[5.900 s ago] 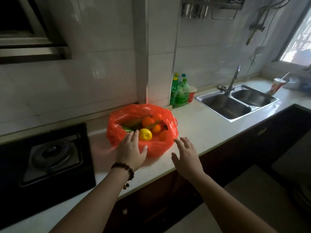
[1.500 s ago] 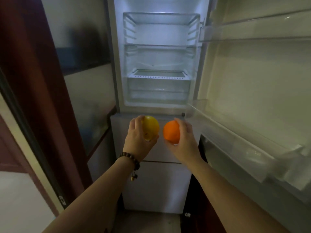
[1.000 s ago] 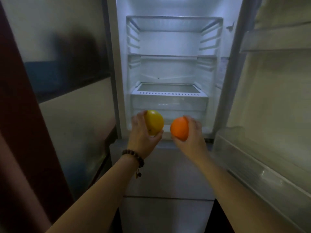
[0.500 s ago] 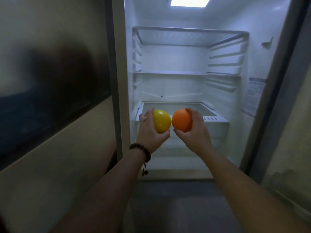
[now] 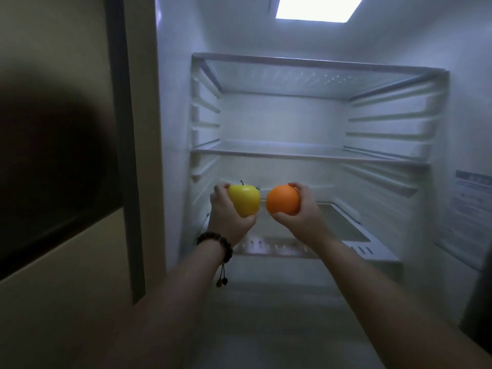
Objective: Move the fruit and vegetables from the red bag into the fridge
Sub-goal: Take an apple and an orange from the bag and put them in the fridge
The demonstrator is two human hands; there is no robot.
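Yellow apple [image 5: 245,199] in my left hand [image 5: 229,211], orange [image 5: 282,199] in my right hand [image 5: 300,211], and both are up in front of the open fridge [image 5: 175,129] right now. My left fingers are wrapped round the apple from the side with its stalk pointing up; my right fingers curl over the orange from the other side, thumb tucked underneath. The two fruits sit just beside each other with a thin gap between them, at about the height of the crisper cover [image 5: 346,230] at the bottom of the compartment. By my reckoning I'm only at the start: these two are at the fridge but not set down, and no other produce shows on any shelf. The red bag is out of view, so I can't say how much is left in it. Looking around, the top shelf [image 5: 319,62] and the middle glass shelf [image 5: 306,153] both look bare, the interior light [image 5: 315,8] glows overhead, and a label [image 5: 471,209] is stuck on the right wall. Nothing blocks the way in that I can see; the path to the middle shelf or the crisper cover looks clear. My beaded bracelet [image 5: 217,242] dangles at my left wrist, well short of anything. A dark panel [image 5: 53,155] stands off to my left, out of the way.
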